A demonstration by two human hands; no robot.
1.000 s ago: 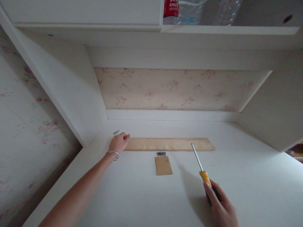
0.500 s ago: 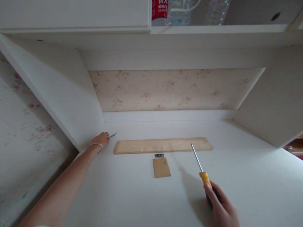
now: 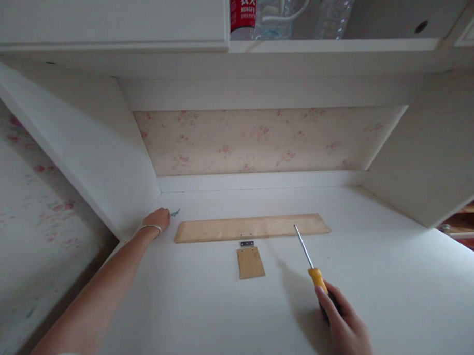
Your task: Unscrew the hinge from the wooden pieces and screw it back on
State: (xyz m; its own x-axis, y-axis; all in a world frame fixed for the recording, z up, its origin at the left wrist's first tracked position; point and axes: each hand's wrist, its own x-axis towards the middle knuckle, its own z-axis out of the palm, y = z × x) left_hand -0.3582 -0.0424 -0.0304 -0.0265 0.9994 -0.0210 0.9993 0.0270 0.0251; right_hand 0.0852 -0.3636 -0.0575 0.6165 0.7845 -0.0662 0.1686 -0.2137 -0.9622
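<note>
My right hand (image 3: pixel 345 324) is wrapped around the yellow and black handle of a screwdriver (image 3: pixel 314 274). Its metal shaft points up and away, with the tip appearing over the right part of a long wooden board (image 3: pixel 219 230). At the far left of the white surface, my left hand (image 3: pixel 158 219) has its fingers curled together. A small blue-grey thing (image 3: pixel 175 213), too small to name, shows at those fingertips. Below the board's middle lies a small dark metal plate with holes (image 3: pixel 247 244). Just nearer is a small tan wooden piece (image 3: pixel 251 263) with two holes along its far edge.
White side panels stand left (image 3: pixel 83 131) and right (image 3: pixel 426 155) of the white desktop (image 3: pixel 179 309). A cabinet with an open shelf (image 3: pixel 372 46) hangs above, holding clear bottles (image 3: pixel 336 13) and a red-labelled container (image 3: pixel 243 14). Flowered wallpaper (image 3: pixel 259 140) covers the back.
The view has shifted slightly, so most things sit a little further left. Both hands keep nearly the same place and hold.
</note>
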